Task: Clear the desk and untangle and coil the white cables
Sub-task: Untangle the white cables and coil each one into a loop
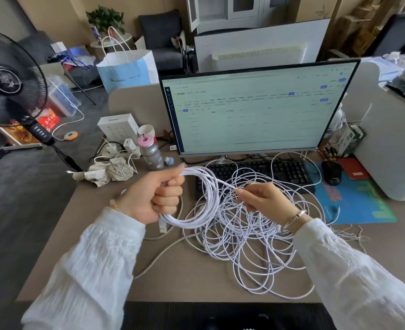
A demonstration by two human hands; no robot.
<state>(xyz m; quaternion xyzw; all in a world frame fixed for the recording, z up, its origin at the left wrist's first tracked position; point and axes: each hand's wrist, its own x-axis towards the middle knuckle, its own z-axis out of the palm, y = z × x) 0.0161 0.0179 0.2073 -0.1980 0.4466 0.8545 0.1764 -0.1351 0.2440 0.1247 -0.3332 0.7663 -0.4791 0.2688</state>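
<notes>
In the head view, the left hand [157, 196] is closed in a fist around a coil of white cable [202, 196] and holds it up above the desk [96, 234]. A USB plug [163, 226] hangs down from the bottom of this coil, under the hand. The right hand [265, 198] pinches one strand of the same cable between the thumb and the fingertips, just to the right of the coil. Below both hands, a big tangled pile of white cables [249, 244] lies on the desk, in front of the black keyboard [263, 172], and some loops reach over the keys. Behind the keyboard stands a monitor [256, 108] with the screen on. A black mouse [332, 173] rests on a blue mat [358, 201] at the right. A water bottle [150, 152] stands to the left of the monitor.
</notes>
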